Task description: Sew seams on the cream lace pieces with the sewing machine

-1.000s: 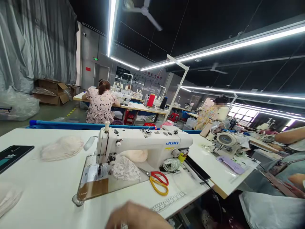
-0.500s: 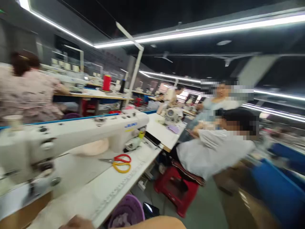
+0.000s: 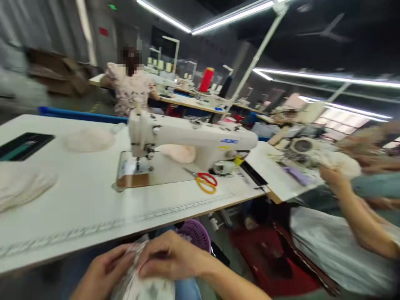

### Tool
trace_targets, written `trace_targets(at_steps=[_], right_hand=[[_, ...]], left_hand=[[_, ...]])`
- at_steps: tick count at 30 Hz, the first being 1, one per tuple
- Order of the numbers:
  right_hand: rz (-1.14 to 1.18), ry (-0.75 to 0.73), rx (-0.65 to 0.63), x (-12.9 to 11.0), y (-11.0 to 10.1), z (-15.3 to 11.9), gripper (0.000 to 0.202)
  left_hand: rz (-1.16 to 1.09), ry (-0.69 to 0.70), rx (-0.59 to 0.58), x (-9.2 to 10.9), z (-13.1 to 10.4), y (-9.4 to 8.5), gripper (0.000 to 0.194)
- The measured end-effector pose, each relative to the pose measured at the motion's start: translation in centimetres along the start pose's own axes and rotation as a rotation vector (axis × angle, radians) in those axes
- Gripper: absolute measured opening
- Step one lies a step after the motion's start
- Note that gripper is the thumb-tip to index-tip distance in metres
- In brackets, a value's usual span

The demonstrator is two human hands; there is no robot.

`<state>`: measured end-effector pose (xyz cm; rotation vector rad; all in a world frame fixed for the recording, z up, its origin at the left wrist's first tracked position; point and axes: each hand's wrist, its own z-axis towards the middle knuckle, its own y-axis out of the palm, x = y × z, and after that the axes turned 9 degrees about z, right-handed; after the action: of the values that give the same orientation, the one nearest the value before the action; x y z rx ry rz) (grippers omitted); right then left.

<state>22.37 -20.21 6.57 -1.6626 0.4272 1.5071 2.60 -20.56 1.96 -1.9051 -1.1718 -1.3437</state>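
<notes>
Both my hands are low at the front, over my lap, below the table edge. My left hand [image 3: 104,268] has its fingers closed on a pale cloth with a grey pattern [image 3: 154,289]. Thumb and bent fingers of my right hand [image 3: 171,256] pinch the same cloth close beside it. Whether this cloth is a loose piece or part of a garment I cannot tell. Beyond them a white sewing machine [image 3: 200,135] stands on the table [image 3: 93,216]. Scissors with red and yellow handles [image 3: 204,182] lie by its base.
Cream fabric pieces [image 3: 89,138] lie on the table, with a dark phone-like object [image 3: 26,146] at far left. A purple basket [image 3: 198,235] stands below. At right, a co-worker's hand [image 3: 334,177] holds cream cloth [image 3: 342,164] near a red stool [image 3: 275,258]. Another person [image 3: 131,87] sits ahead.
My view has swung left, showing more of the table. Both hands now show together on the patterned cloth; before, only blurred parts showed at the bottom edge. The co-worker's arm is now raised with cream cloth.
</notes>
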Motion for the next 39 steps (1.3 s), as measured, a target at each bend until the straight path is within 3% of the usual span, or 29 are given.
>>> trace_targets(at_steps=[4,10,16,23,27,33,39], right_hand=[[0.124,0.148,0.178,0.7,1.7,0.6,0.021],[-0.010,0.149,0.107,0.2,2.7,0.7,0.013],[-0.112,0.170,0.069,-0.2,3.5,1.4,0.008],[-0.181,0.164,0.016,-0.1,4.6,1.8,0.008],[-0.238,0.190,-0.028,0.7,4.4,1.7,0.009],[0.164,0.120,-0.228,2.7,2.8,-0.5,0.018],[0.141,-0.048,-0.206,3.6,3.1,-1.6,0.016]], left_hand=[[-0.212,-0.068,-0.012,0.1,-2.3,0.3,0.054],[-0.303,-0.093,-0.058,-0.4,-4.4,0.3,0.053],[-0.368,-0.118,0.081,-2.8,-6.1,-1.0,0.058],[-0.104,0.024,-0.019,-2.4,-5.0,-0.6,0.046],[-0.003,-0.059,0.036,-2.8,-4.6,-1.1,0.050],[-0.001,-0.185,-0.087,-2.6,-5.9,-2.8,0.051],[0.005,-0.262,-0.146,-3.0,-7.0,-2.9,0.051]])
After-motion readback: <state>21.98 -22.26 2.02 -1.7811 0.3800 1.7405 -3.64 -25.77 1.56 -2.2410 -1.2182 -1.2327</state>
